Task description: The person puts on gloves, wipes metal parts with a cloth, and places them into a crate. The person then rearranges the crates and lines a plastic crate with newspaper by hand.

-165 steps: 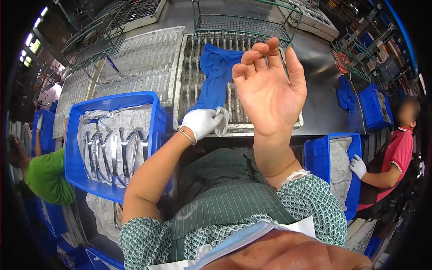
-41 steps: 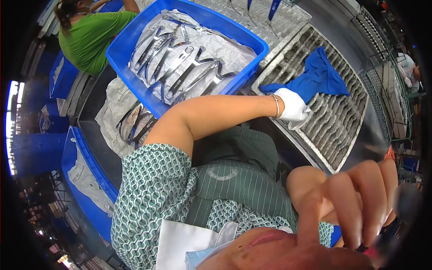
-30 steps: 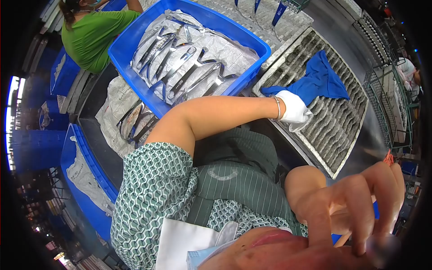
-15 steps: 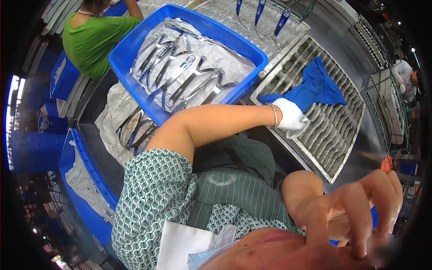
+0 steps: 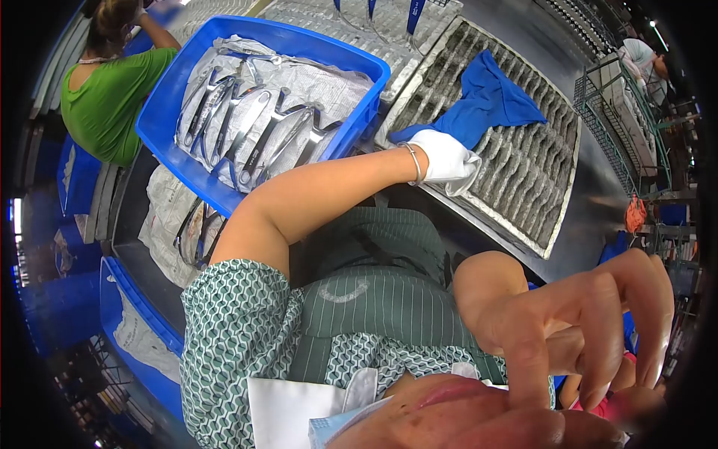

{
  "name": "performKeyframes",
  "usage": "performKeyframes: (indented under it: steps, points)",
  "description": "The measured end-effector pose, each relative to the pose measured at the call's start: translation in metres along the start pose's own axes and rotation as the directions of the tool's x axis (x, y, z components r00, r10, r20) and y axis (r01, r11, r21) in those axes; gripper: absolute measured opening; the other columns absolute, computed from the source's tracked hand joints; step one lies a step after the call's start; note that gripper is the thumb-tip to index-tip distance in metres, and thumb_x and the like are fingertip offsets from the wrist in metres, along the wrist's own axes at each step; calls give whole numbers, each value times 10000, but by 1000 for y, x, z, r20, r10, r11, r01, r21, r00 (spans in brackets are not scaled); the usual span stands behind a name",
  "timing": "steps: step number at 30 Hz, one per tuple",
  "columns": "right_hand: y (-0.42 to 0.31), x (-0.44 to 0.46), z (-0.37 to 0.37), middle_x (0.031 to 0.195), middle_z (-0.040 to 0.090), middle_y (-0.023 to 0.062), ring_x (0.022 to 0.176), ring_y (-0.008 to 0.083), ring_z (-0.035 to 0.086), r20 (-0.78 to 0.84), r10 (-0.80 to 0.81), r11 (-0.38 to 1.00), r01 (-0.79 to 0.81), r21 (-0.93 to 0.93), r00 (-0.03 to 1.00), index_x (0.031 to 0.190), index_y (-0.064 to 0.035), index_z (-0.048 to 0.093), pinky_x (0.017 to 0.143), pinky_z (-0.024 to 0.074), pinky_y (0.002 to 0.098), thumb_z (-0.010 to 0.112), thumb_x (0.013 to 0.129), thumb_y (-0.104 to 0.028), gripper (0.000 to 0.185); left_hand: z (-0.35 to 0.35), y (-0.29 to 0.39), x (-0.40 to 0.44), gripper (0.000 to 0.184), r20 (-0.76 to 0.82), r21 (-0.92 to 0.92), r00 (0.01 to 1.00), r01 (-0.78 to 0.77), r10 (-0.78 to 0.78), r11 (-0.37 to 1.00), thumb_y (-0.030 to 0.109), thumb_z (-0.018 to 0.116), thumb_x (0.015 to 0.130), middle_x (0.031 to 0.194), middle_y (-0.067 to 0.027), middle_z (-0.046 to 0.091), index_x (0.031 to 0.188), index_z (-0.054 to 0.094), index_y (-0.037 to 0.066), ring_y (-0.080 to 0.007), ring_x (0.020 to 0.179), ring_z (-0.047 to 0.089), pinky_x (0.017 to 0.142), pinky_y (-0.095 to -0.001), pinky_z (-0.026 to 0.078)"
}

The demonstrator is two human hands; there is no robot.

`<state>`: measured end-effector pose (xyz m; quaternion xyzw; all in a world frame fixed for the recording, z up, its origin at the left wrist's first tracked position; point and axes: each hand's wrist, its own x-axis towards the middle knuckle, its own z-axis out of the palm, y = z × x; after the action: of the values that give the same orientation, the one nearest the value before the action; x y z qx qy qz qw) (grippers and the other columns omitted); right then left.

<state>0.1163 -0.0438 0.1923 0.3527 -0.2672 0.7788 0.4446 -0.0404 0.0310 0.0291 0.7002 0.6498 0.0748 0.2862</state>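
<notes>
My left hand (image 5: 443, 163), in a white glove with a metal bangle at the wrist, rests at the near edge of a ridged grey tray (image 5: 523, 187). Its fingers are curled down and together; whether something is in them is hidden. A crumpled blue cloth (image 5: 486, 105) lies on the tray, touching the glove. My right hand (image 5: 583, 322) is bare and raised close to the camera beside my face. Its fingers are bent but apart, with nothing visible between them. To the left, a blue bin (image 5: 299, 34) holds several shiny metal wrenches (image 5: 258, 142) on white sheeting.
More metal pieces (image 5: 200, 236) lie on sheeting below the bin. Another blue bin (image 5: 142, 307) stands at lower left. A person in a green shirt (image 5: 112, 97) sits at upper left. Blue-handled tools (image 5: 415, 15) lie at the top, and a green wire rack (image 5: 613, 112) stands right.
The whole view has shifted, so the bin, tray and gloved hand appear further left and slightly different in height. Both hands keep nearly the same pose; the cloth stays on the tray.
</notes>
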Motion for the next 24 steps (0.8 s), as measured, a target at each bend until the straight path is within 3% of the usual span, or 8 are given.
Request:
performKeyframes:
  steps: [6, 11, 15, 18, 21, 24]
  points:
    - [-5, -2, 5, 1078, 452, 62, 1017, 164, 478, -14, -26, 999, 25, -25, 1000, 1034, -66, 429, 682, 579, 304, 591, 819, -50, 269, -1, 1, -2, 498, 0, -4, 1000, -8, 8, 1000, 465, 362, 916, 894, -173, 685, 942, 711, 111, -351, 832, 658, 779, -419, 508]
    - [-6, -5, 8, 1080, 450, 61, 1021, 162, 476, -1, -80, 996, 79, -45, 997, 1042, -66, 433, 673, 582, 285, 604, 808, -45, 291, 6, -4, -2, 526, -116, -3, 992, -59, 58, 998, 488, 372, 910, 785, -180, 660, 853, 708, 87, -353, 740, 642, 717, -436, 498]
    - [-3, -10, 15, 1082, 449, 61, 1024, 160, 474, 4, -188, 980, 188, -71, 982, 1049, -65, 435, 666, 585, 270, 614, 799, -41, 308, 3, -3, -2, 530, -70, -23, 996, -51, 49, 998, 474, 359, 921, 768, -174, 656, 839, 701, 77, -349, 725, 638, 720, -432, 492]
    - [6, -11, 17, 1083, 448, 60, 1026, 159, 473, 26, -292, 948, 293, -124, 956, 1054, -65, 437, 661, 587, 258, 621, 792, -37, 321, 0, -1, -2, 493, -4, -14, 999, -36, 36, 999, 459, 366, 916, 887, -163, 685, 943, 707, 104, -349, 831, 653, 772, -425, 498]
    - [15, -13, 18, 1084, 447, 60, 1029, 158, 472, 29, -394, 903, 393, -172, 919, 1059, -65, 439, 655, 589, 247, 629, 785, -34, 334, 3, -4, 1, 485, 4, 4, 998, -56, 56, 998, 463, 373, 911, 872, -156, 686, 924, 700, 105, -344, 816, 653, 760, -429, 496]
    - [13, -10, 18, 1086, 446, 69, 1004, 166, 478, -6, -407, 899, 399, -181, 914, 1045, -56, 472, 639, 593, 249, 621, 783, -50, 301, 3, -3, 1, 478, 5, -12, 999, -46, 46, 999, 470, 373, 910, 860, -149, 686, 923, 690, 113, -332, 813, 655, 755, -423, 496]
